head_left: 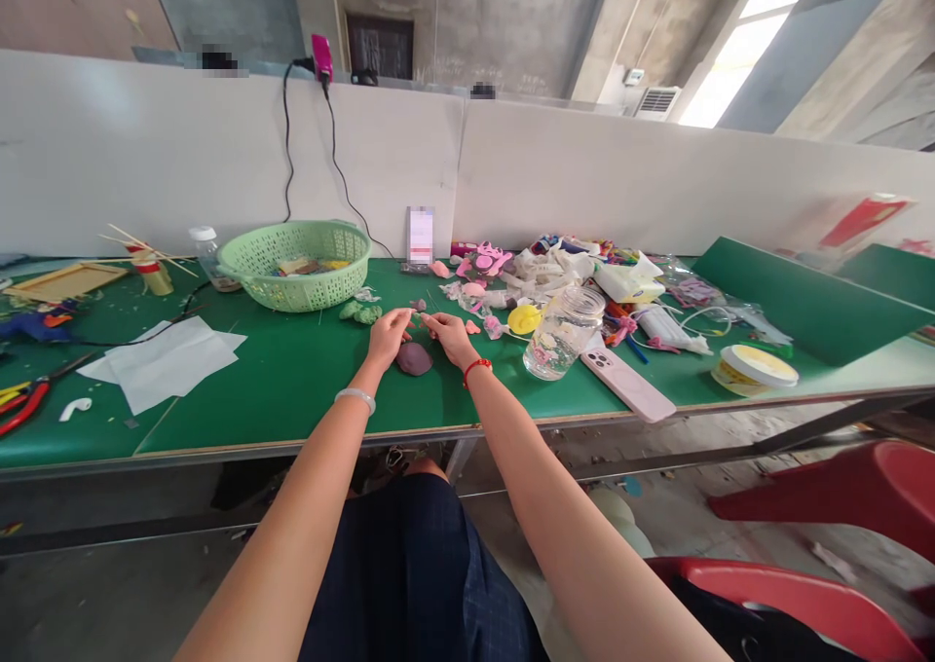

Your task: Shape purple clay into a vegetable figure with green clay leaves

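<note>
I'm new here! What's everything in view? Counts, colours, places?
Table: 1, green, centre
Partition: 1, white, behind table
Basket: 1, green, centre left
Bottle: 1, clear, left of basket
Papers: at least 2, white, left
Earbud: 1, white, front left
Tools: uncounted, red-yellow, left edge
Lump: 1, purple, centre
Jar: 1, clear, right of lump
Lying phone: 1, pink, beside jar
Standing phone: 1, pale screen, before partition
Clutter: uncounted, many colours, behind jar
Tub: 1, yellow-white, right
Chairs: apparently 2, red, lower right
Left hand: 1, bare, centre
Right hand: 1, bare, centre
</note>
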A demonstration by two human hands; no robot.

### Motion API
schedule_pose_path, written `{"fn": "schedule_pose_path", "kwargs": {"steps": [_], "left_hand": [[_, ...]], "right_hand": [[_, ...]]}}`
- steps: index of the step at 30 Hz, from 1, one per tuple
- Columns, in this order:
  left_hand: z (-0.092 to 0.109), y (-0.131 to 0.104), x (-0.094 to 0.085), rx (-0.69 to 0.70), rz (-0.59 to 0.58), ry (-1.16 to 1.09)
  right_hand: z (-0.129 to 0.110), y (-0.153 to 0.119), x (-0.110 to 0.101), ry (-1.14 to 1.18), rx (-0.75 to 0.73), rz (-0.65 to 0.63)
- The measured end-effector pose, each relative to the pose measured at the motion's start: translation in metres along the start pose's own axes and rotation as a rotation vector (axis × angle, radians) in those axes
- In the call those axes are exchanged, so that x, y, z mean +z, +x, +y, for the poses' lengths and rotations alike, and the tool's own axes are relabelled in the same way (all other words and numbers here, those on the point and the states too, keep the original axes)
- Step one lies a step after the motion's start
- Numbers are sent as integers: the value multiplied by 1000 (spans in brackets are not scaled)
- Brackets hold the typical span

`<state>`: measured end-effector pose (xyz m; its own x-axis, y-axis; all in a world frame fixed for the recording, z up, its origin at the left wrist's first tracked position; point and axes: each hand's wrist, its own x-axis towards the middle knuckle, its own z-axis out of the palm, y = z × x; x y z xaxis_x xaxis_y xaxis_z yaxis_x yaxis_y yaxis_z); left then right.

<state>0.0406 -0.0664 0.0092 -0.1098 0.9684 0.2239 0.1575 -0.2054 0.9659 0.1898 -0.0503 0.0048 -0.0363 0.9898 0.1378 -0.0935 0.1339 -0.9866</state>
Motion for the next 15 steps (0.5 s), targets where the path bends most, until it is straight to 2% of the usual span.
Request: {"fn": "schedule_pose_path", "kwargs": {"steps": [8,12,15], "left_hand": [[-2,1,-1,14,-19,38],[-1,0,-2,14,-47,68],[-1,-1,-2,0,-85,50]], "right_hand": [[0,-1,3,-167,-34,-36],[-3,-2,3,-146,-40,-75],[-4,-1,5,-119,27,-29]]}}
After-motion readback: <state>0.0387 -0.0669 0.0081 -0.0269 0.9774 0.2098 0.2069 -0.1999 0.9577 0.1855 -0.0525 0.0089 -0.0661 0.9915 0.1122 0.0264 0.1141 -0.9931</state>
